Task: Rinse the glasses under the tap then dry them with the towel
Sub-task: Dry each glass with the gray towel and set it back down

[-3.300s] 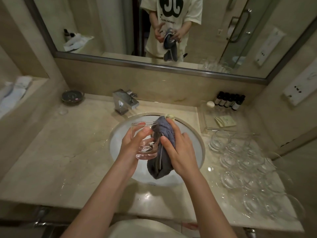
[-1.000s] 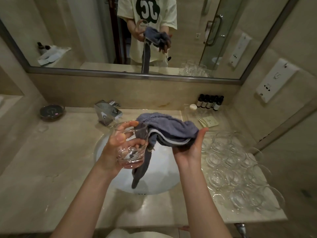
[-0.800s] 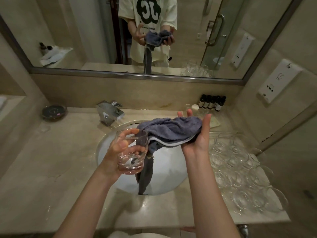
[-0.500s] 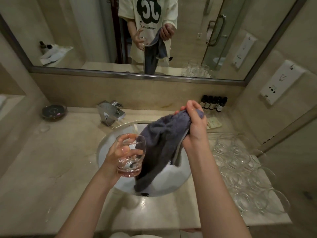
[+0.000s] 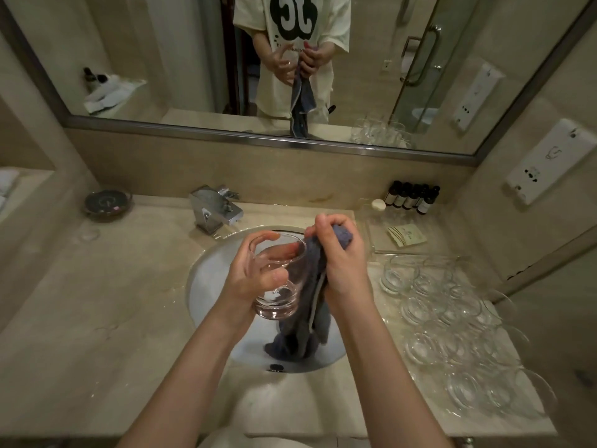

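Note:
Over the white sink basin (image 5: 213,286), my left hand (image 5: 255,273) grips a clear tumbler glass (image 5: 281,286), tilted with its mouth away from me. My right hand (image 5: 339,263) grips a grey-blue towel (image 5: 307,328) right beside the glass; the towel's top is bunched in my fist and its tail hangs down into the basin. The towel touches the glass's right side. A chrome tap (image 5: 214,210) stands behind the basin, with no water seen running.
Several clear glasses (image 5: 452,334) crowd the wet marble counter (image 5: 97,318) to the right. Small dark bottles (image 5: 412,195) and a sachet (image 5: 407,236) sit at the back right. A dark dish (image 5: 108,202) lies back left. A mirror (image 5: 193,59) faces me.
My right hand has brought the towel down from its raised, spread position and bunched it against the glass's side. My left hand keeps holding the glass, now tilted further.

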Demonstrator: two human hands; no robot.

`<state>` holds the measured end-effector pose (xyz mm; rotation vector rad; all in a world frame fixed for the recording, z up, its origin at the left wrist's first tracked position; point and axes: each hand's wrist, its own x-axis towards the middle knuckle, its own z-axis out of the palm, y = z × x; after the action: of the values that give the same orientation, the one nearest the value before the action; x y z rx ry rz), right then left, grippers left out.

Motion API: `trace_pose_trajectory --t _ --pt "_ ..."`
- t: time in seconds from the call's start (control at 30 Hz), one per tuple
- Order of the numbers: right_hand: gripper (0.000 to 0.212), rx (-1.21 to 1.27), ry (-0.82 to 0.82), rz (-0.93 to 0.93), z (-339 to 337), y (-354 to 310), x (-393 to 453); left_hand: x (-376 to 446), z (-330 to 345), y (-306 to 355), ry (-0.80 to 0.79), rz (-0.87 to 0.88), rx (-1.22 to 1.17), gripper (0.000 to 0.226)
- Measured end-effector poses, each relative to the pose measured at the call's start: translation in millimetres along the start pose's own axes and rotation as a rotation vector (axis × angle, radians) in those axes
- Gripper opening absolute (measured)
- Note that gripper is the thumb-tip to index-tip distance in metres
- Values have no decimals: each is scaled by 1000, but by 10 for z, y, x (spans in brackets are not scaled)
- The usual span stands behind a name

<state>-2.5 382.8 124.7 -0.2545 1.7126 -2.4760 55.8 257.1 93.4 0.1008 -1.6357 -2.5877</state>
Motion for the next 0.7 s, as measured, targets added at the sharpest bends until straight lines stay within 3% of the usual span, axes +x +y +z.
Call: trace_pose_trajectory --t 0.23,0.33,0.4,0.5,0.7 --pt "53 -76 25 40 36 -77 46 72 103 -17 -133 -61 -28 92" --pt "61 -148 37 41 17 -116 66 104 132 -40 -72 -19 63 70" --pt "54 -119 62 61 -29 -119 76 109 149 -68 -23 11 48 65" --pt "46 -32 88 11 -115 -64 44 115 162 -74 25 15 -37 74" --pt "22 -313 108 -151 -192 109 -172 96 245 -91 64 -7 -187 70"
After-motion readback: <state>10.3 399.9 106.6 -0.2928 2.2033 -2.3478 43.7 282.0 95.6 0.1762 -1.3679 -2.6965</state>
